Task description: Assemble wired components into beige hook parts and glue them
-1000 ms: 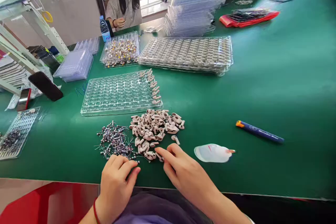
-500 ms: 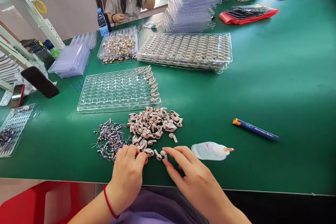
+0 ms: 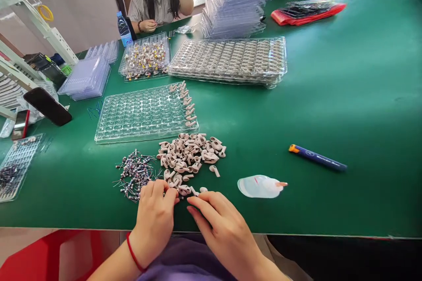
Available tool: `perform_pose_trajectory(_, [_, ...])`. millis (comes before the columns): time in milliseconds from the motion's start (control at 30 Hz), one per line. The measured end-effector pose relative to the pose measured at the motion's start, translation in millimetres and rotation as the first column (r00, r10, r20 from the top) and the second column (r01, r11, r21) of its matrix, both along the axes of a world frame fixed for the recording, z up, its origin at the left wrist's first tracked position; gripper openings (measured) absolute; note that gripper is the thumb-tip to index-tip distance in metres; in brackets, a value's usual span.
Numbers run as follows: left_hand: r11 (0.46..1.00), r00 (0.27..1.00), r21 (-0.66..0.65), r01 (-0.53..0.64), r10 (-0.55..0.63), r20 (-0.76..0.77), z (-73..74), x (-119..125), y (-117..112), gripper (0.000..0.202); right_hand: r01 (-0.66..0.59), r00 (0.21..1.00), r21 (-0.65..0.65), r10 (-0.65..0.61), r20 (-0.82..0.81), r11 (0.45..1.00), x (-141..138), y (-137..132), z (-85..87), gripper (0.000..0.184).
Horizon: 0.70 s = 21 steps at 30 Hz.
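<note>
Smooth green tabletop [image 3: 343, 92], faintly glossy, extends beyond both hands. Hollow, curved, matte pale shells [image 3: 184, 151] with short stems lie heaped just beyond the fingertips. Left hand [image 3: 155, 213]: thumb and forefinger drawn together; whether they pinch anything cannot be told. Right hand [image 3: 227, 230]: thumb and forefinger slightly apart, tips toward the left hand. Small components [image 3: 135, 173] with thin wire leads lie tangled just past the left fingers. Farther beyond sits a clear, dimpled plastic tray [image 3: 138, 114], shells along one end. Right of the right fingers: a translucent, rounded bottle [image 3: 260, 186].
</note>
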State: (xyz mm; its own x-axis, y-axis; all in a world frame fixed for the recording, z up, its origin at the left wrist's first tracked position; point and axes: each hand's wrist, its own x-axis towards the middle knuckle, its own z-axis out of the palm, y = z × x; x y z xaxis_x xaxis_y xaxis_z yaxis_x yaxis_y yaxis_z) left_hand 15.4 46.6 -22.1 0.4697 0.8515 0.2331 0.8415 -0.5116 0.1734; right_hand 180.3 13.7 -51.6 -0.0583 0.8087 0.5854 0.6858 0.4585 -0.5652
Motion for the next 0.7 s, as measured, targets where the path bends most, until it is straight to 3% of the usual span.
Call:
perform_pose_trajectory(133, [1.0,0.999,0.023,0.019,-0.02,0.031,0.3,1.3,-2.3,0.013,-0.014,1.0,0.008,0.014,-0.019,1.0,0.4,0.7,2.2,0.019])
perform_pose_trajectory(367, [0.993,0.978,0.076,0.092,-0.104,0.179,15.5,3.8,-11.2,0.018,-0.09,0.992,0.024,0.092,-0.092,0.996,3.5,-1.4,11.4,0.013])
perform_pose_trajectory(567, [0.981,0.948,0.098,0.169,-0.189,0.254,23.6,7.9,-10.9,0.022,-0.171,0.948,-0.06,0.148,-0.283,0.983,14.8,-11.7,18.8,0.014])
perform_pose_trajectory(700, [0.962,0.917,0.024,0.273,-0.268,0.295,16.6,6.6,-11.0,0.021,-0.243,0.921,-0.14,0.183,-0.342,0.96,26.9,-18.8,23.0,0.013])
